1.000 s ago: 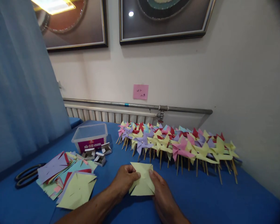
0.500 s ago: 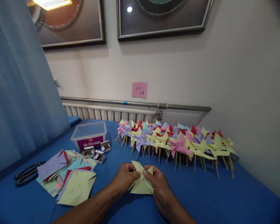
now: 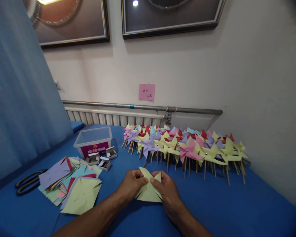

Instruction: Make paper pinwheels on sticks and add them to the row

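A pale yellow paper square (image 3: 150, 194), slit from its corners, is held up between my two hands above the blue table. My left hand (image 3: 133, 184) pinches its left side, thumb on the front near the middle. From the other side my right hand (image 3: 166, 191) grips it, with the thumb also close to the centre. One pointed corner sticks up between the thumbs and another stands beside the right fingers. The fingertips behind the paper are hidden. To the left lies a stack of slit yellow paper squares (image 3: 82, 196) with other colours under it.
Many finished paper pinwheels (image 3: 187, 149) on sticks stand at the back right. Small open boxes (image 3: 105, 163) sit before a clear plastic tub (image 3: 93, 141). Black-handled scissors (image 3: 28, 182) lie at far left, near mixed coloured paper (image 3: 55, 172). A blue curtain (image 3: 22, 92) hangs left.
My thumbs have come closer together at the middle of the yellow paper. The camera view has shifted slightly; the other things stay in place.
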A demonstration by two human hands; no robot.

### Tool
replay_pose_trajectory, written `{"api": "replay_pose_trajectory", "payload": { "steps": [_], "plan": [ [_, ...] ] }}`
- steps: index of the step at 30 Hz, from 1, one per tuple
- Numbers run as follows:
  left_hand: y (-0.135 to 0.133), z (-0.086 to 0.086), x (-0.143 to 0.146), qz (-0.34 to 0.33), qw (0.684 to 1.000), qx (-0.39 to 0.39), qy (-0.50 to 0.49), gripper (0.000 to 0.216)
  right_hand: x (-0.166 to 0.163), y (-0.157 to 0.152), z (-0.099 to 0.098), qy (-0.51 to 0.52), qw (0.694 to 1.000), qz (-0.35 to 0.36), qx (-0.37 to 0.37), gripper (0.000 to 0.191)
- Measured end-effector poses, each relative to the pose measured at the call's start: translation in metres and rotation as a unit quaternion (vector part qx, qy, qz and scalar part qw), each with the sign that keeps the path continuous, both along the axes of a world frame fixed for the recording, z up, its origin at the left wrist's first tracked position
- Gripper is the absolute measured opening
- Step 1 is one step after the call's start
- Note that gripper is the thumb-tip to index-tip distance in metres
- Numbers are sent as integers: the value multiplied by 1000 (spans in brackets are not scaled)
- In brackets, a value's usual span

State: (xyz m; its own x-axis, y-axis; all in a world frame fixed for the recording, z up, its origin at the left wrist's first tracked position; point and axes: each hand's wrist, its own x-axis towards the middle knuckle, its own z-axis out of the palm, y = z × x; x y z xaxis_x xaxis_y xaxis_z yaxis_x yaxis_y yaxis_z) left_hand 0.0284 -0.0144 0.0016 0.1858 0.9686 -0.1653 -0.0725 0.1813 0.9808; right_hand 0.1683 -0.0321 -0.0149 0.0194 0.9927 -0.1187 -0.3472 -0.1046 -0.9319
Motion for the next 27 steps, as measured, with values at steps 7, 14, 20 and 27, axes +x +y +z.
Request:
{"api": "replay_pose_trajectory", "payload": {
  "steps": [7,14,20,27],
  "plan": [
    [0,2,0,-5,1000,-9,-13,27,2,6,-5,-61,998,-10,24,39],
    [1,-1,-1,-7,1000,1,-8,33,1,6,-7,-67,997,-25,26,38],
    [4,2,-7,11,997,-45,-61,27,0,-6,12,72,997,8,15,30],
    [8,6,-15,7,988,-59,-145,32,4,-14,20,116,987,99,48,36]
  ]
}}
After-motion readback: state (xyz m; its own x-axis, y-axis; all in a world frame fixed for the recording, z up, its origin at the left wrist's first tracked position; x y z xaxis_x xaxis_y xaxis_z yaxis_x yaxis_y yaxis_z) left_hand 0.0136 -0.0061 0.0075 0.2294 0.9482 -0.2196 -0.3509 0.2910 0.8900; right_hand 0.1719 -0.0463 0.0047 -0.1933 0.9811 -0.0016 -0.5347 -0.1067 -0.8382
